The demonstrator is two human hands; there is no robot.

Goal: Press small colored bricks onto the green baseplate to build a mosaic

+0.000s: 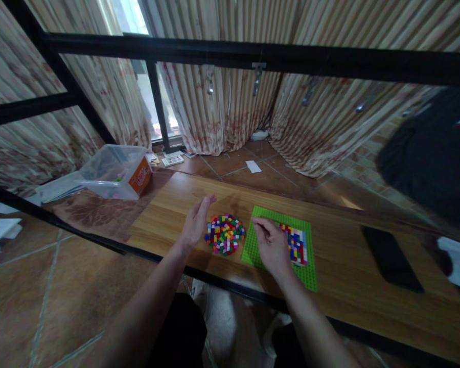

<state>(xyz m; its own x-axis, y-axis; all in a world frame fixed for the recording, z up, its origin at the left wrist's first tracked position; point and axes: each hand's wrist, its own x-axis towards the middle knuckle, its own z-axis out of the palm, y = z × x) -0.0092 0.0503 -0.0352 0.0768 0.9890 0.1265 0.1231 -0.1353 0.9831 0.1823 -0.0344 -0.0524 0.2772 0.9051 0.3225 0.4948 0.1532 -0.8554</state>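
Observation:
A round pile of small coloured bricks (225,234) lies on the wooden table (352,276). To its right is a green baseplate (275,222) carrying a patch of coloured bricks (296,244) pressed onto it. My left hand (196,224) stands on edge against the left side of the pile, fingers stretched out and together. My right hand (271,244) rests on the baseplate between the pile and the built patch, fingers curled as in a pinch. What they hold, if anything, is too small to make out.
A black phone (391,258) lies on the table to the right. A clear plastic box (114,170) with an orange label sits at the far left on a brown cloth. A black metal frame (253,53) crosses overhead. Curtains hang behind. A dark shape (437,153) is at right.

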